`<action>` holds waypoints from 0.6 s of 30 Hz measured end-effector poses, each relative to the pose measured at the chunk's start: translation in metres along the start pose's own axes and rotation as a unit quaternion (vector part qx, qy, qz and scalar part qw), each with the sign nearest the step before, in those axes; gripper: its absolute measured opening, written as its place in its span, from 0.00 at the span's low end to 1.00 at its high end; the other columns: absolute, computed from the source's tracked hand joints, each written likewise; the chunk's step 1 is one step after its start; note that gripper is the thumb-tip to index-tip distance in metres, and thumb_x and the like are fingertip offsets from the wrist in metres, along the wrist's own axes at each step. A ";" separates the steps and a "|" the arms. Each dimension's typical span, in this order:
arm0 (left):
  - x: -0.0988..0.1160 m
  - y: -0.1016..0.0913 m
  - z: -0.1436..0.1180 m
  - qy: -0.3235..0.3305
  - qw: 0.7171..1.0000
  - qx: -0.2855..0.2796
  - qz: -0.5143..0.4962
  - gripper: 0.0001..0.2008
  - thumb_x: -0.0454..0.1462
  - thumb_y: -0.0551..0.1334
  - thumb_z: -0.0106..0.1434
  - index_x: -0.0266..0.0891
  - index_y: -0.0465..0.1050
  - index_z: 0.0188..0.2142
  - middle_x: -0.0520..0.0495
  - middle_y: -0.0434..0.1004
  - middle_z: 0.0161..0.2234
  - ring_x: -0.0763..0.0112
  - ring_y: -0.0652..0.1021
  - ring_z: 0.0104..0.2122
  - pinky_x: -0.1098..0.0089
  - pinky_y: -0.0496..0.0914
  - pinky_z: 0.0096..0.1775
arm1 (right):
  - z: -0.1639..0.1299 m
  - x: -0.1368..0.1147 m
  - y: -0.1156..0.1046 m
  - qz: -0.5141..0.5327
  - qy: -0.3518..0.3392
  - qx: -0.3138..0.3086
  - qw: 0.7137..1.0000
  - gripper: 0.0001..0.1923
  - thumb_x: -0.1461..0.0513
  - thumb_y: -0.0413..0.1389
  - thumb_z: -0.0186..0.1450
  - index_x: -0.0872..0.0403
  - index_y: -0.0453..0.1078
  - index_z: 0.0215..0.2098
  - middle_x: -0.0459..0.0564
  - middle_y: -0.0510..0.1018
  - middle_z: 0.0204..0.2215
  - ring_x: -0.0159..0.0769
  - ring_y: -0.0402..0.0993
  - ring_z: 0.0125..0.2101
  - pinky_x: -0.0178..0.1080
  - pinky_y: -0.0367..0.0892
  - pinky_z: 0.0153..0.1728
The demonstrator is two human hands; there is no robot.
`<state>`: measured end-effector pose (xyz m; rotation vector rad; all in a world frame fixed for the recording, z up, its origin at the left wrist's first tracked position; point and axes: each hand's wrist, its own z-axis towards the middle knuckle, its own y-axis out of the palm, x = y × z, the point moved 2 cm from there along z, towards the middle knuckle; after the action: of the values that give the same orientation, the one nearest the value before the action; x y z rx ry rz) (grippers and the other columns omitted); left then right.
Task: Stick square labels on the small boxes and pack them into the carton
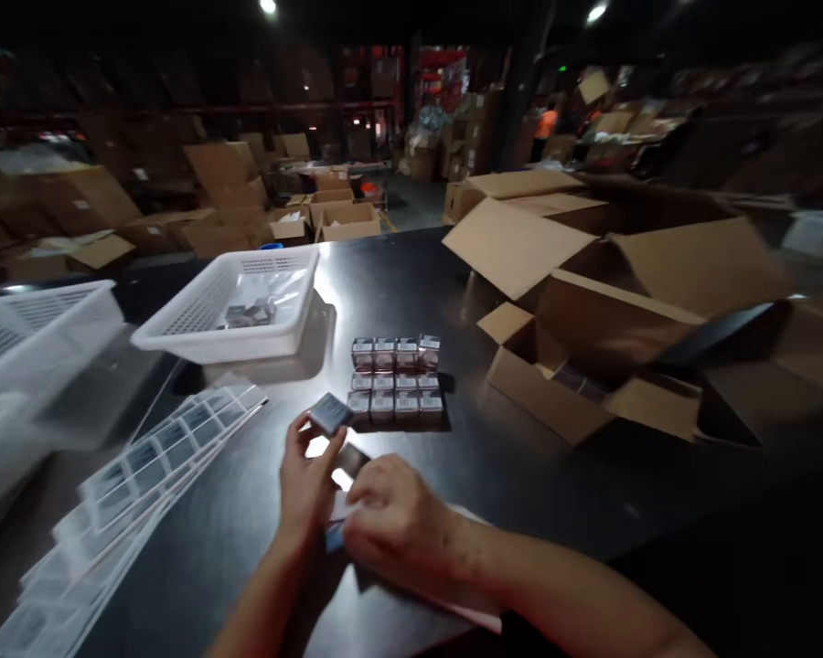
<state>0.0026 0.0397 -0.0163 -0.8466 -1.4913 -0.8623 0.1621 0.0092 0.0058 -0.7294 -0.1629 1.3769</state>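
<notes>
Up close at a dark worktop (521, 475) in a dim warehouse, a person's left hand (306, 489) lifts a small dark box (330, 413), its grip closed on the box between thumb and fingertips, just in front of a block of like small boxes (396, 382) set in neat rows on the worktop. Beside it, touching it at the thumb, the right hand (394, 521) rests low over a pale sheet (453, 585) lying on the worktop, fingers curled and pinching at a small dark piece (352, 457); whether that grip has it fast cannot be told. To the left lie long strips of printed labels (144, 466), fanned out toward the near edge. Behind them stands a white slotted basket (237, 306) holding a clear bag and a few small items, with a second white basket (27, 334) at the far left. To the right sits an open cardboard carton (590, 366), flaps spread, more small boxes visible inside. Stacks of cardboard cartons (212, 201) fill the floor beyond, blurred under ceiling lights.
</notes>
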 end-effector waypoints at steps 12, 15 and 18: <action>0.013 0.016 -0.019 -0.047 0.959 -0.267 -0.086 0.44 0.57 0.80 0.41 0.46 0.76 0.56 0.40 0.82 0.50 0.57 0.84 0.44 0.65 0.80 0.41 | 0.002 0.043 -0.035 0.169 0.238 0.085 0.953 0.64 0.56 0.75 0.57 0.40 0.33 0.73 0.58 0.70 0.63 0.49 0.68 0.65 0.57 0.65 0.66; 0.010 0.017 -0.021 -0.081 0.946 -0.306 -0.069 0.42 0.55 0.80 0.45 0.44 0.77 0.58 0.40 0.83 0.46 0.62 0.83 0.36 0.68 0.78 0.34 | 0.003 0.044 -0.032 0.223 0.280 0.070 0.931 0.60 0.60 0.73 0.59 0.44 0.34 0.72 0.56 0.76 0.57 0.46 0.77 0.58 0.53 0.68 0.65; 0.013 0.007 -0.016 -0.016 0.954 -0.298 0.006 0.39 0.45 0.78 0.51 0.48 0.74 0.62 0.41 0.81 0.53 0.81 0.72 0.21 0.77 0.66 0.22 | 0.005 0.041 -0.040 0.203 0.247 0.052 0.946 0.57 0.63 0.69 0.63 0.45 0.32 0.72 0.57 0.77 0.56 0.44 0.80 0.54 0.50 0.75 0.59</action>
<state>0.0151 0.0296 -0.0013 -1.3097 -1.2591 -1.3249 0.2019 0.0488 0.0196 -1.0327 0.4784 1.5274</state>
